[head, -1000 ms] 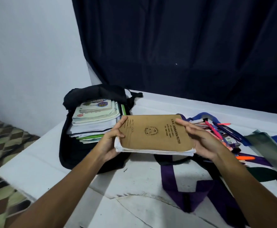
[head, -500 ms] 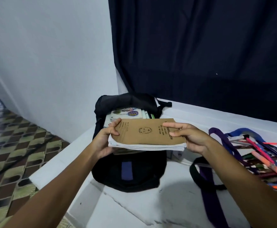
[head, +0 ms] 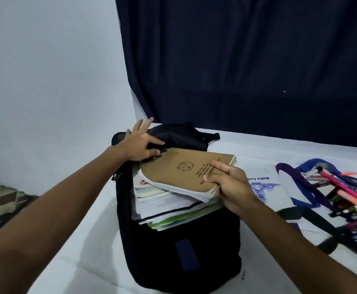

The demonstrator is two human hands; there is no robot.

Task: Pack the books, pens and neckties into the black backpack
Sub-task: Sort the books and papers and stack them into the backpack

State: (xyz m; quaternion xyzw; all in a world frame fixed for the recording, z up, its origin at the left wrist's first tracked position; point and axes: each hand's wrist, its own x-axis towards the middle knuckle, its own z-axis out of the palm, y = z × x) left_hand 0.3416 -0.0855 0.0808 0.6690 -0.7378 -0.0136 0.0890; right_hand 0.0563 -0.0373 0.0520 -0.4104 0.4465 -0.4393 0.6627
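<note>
Left hand (head: 138, 143): fingers spread, thumb and forefinger pinching the top flap of the black backpack (head: 179, 247); palm side hidden, so how firm the hold is cannot be judged. Arm reaches in from lower left, nearly straight.

Right hand (head: 230, 187): fingers curled round the near right corner of the brown book (head: 184, 170), thumb on the cover, the other fingertips hidden beneath. Forearm enters from lower right, cut off by the frame edge.

Brown book lies tilted on the stack of books (head: 169, 206) that protrudes from the backpack's open mouth; its far left corner sits under the flap. Cover print too small to read.

Backpack lies flat on the white table (head: 84, 240). To its right, a white book (head: 266, 185) with blue print, partly covered by the right hand. Further right, pens (head: 343, 187) and neckties (head: 296, 179) tangled together, blurred, cut off at the frame edge; count unclear.
</note>
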